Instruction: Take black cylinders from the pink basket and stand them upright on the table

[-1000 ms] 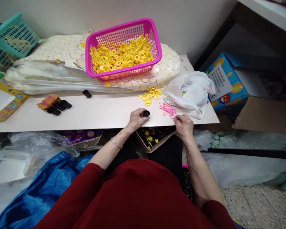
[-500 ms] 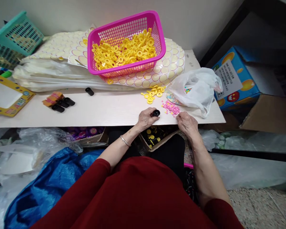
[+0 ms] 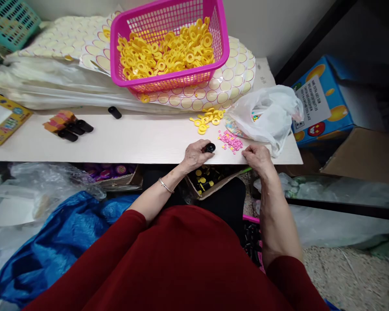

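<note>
Since the black cylinder looks light, stiff and slick, its sides suit my left grip, clasped there; whether my right grip holds anything I cannot tell.

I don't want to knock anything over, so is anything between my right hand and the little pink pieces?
Nothing visible is. Your right hand is right at the near edge of the pink pieces. The white plastic bag lies beyond your hand, not between them.
</note>
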{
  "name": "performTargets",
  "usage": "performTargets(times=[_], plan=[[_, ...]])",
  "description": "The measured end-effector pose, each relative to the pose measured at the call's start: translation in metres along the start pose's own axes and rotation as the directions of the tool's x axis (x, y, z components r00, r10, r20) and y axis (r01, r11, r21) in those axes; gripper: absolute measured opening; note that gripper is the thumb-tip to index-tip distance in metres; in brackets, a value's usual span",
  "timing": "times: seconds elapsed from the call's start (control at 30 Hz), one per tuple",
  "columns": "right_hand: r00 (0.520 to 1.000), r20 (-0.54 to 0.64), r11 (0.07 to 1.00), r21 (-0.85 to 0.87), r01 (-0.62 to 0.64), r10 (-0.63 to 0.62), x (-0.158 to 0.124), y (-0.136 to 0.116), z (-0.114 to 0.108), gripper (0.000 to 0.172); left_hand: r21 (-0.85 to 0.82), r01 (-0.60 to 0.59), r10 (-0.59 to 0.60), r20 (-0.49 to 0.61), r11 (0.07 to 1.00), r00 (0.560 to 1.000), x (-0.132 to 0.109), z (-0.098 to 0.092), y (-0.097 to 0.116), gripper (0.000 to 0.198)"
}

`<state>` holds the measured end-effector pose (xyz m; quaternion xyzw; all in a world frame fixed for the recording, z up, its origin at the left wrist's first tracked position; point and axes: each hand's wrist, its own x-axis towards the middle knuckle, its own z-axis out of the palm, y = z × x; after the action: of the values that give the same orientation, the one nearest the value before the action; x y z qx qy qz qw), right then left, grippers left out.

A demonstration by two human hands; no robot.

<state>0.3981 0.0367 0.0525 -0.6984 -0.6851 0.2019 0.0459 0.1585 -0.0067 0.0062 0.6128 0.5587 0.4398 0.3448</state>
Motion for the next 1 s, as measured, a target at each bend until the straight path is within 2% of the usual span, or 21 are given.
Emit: performTargets(times=[0.1, 0.17, 0.27, 0.33, 0.4, 0.5, 0.6, 0.7, 0.8, 0.87, 1.0], plan=[[0.997, -0.065, 0.996, 0.078, 0.043, -0.038, -0.005, 0.006, 0.007, 0.021, -0.013, 0.002, -0.002, -0.002, 1.000, 1.000, 0.000, 0.001, -0.001, 0.032], [0.993, -0.103, 0.996, 0.072, 0.060, -0.053, -0.011, 0.006, 0.011, 0.021, 0.000, 0.014, -0.014, -0.001, 1.000, 1.000, 0.000, 0.001, 0.000, 0.031], [0.986, -0.155, 0.998, 0.010, 0.059, -0.057, -0.021, -0.002, 0.014, 0.020, 0.017, 0.006, -0.006, 0.012, 1.000, 1.000, 0.001, 0.000, 0.002, 0.029], [0.971, -0.210, 0.993, 0.016, 0.120, -0.114, -0.025, -0.014, 0.015, 0.022, 0.025, -0.012, 0.012, 0.031, 1.000, 0.999, 0.002, -0.001, 0.004, 0.026], [0.933, -0.263, 0.959, 0.074, 0.274, -0.246, -0.027, -0.030, 0.016, 0.022, 0.050, -0.018, 0.016, 0.041, 0.999, 0.999, 0.002, -0.001, 0.006, 0.024], [0.840, -0.277, 0.838, 0.165, 0.520, -0.466, -0.025, -0.057, 0.020, 0.018, 0.104, -0.024, 0.020, 0.039, 0.994, 0.999, 0.001, 0.000, 0.007, 0.017], [0.792, -0.250, 0.780, 0.172, 0.602, -0.556, -0.018, -0.077, 0.023, 0.015, 0.124, -0.038, 0.033, 0.041, 0.992, 0.999, 0.001, 0.002, 0.006, 0.013], [0.797, -0.253, 0.792, 0.148, 0.593, -0.549, -0.016, -0.080, 0.024, 0.016, 0.116, -0.024, 0.021, 0.026, 0.993, 0.999, 0.000, 0.004, 0.004, 0.013], [0.825, -0.282, 0.839, 0.104, 0.534, -0.490, -0.021, -0.068, 0.024, 0.018, 0.132, 0.023, -0.024, 0.005, 0.991, 1.000, -0.002, 0.005, 0.004, 0.013], [0.847, -0.336, 0.898, 0.004, 0.439, -0.412, -0.024, -0.052, 0.029, 0.021, 0.156, 0.035, -0.035, -0.004, 0.987, 0.999, -0.002, 0.006, 0.002, 0.015], [0.884, -0.436, 0.986, -0.101, 0.136, -0.166, -0.026, -0.025, 0.044, 0.022, 0.208, 0.046, -0.032, -0.072, 0.977, 0.997, -0.002, 0.005, -0.003, 0.014]])
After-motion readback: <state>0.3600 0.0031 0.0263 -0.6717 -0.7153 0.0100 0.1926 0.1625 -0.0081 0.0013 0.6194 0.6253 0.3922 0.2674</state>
